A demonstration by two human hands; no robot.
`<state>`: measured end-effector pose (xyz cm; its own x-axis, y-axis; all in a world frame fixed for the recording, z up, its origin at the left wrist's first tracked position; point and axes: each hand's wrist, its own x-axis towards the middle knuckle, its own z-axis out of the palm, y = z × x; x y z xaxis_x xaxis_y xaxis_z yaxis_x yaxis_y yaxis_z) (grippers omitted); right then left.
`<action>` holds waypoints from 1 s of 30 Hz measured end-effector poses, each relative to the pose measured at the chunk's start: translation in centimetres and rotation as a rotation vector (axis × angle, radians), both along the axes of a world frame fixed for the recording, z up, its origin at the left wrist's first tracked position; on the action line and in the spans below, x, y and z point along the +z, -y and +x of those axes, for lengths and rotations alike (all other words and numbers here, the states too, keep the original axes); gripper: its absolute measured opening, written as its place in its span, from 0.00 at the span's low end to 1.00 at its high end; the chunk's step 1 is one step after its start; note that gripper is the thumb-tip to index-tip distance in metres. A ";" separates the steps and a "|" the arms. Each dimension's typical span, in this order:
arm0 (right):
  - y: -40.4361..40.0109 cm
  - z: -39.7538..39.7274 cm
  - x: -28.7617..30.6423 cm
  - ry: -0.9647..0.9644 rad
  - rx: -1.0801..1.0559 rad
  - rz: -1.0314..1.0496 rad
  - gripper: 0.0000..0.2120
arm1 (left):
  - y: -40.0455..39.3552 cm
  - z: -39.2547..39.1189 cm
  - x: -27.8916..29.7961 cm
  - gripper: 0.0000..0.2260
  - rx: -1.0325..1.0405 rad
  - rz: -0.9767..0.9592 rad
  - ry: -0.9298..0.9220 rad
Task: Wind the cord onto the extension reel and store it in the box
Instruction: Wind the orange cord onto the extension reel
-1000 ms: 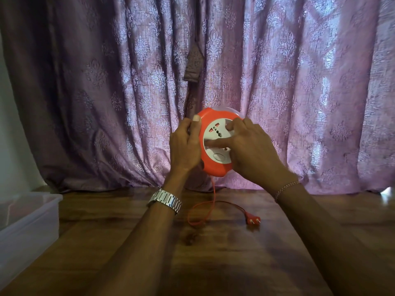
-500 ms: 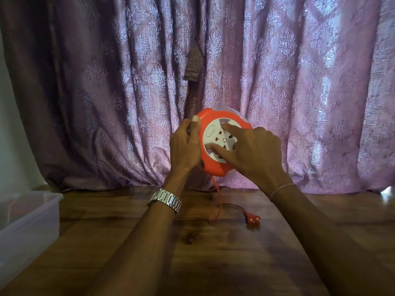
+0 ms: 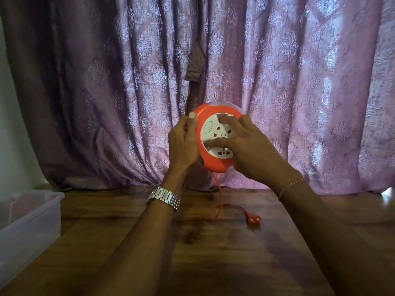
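1. A person's two bare forearms reach forward over a dark wooden table (image 3: 213, 263), seen from a camera worn on the head.
2. The left hand (image 3: 183, 144) grips the left rim of a round orange extension reel (image 3: 211, 165), thumb up along the edge, holding it upright in the air above the table.
3. The right hand (image 3: 250, 150) lies spread and open against the reel's white socket face (image 3: 213, 133). Its fingers press on the face and close around nothing.
4. A thin orange cord (image 3: 220, 197) hangs from the bottom of the reel down to the table, where it bends in a short loop.
5. The cord ends in a red plug (image 3: 254, 220), lying flat on the wood to the right of the loop.
6. A clear plastic box (image 3: 30, 221) sits at the table's far left edge, well apart from the reel.
7. A silver watch (image 3: 164, 198) circles the left wrist; a thin bracelet (image 3: 290, 185) circles the right.
8. Purple patterned curtains (image 3: 106, 82) fill the background.
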<state>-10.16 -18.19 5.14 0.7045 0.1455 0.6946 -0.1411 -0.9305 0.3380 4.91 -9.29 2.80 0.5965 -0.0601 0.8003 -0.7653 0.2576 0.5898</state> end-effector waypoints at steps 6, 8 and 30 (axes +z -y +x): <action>0.2 0.0 -0.4 0.100 -0.071 -0.093 0.20 | 0.1 -0.2 -0.2 0.22 0.020 0.037 0.017; 0.1 0.1 -0.5 0.137 -0.061 -0.037 0.18 | 0.1 -0.2 -0.2 0.23 0.025 0.035 0.023; 1.3 0.2 -0.4 0.177 0.106 0.141 0.16 | 0.0 -0.3 -0.2 0.23 0.060 0.038 0.004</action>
<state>-9.97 -19.46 4.79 0.5565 0.1045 0.8242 -0.0859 -0.9795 0.1822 4.59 -9.26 2.55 0.5967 -0.0550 0.8006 -0.7812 0.1883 0.5952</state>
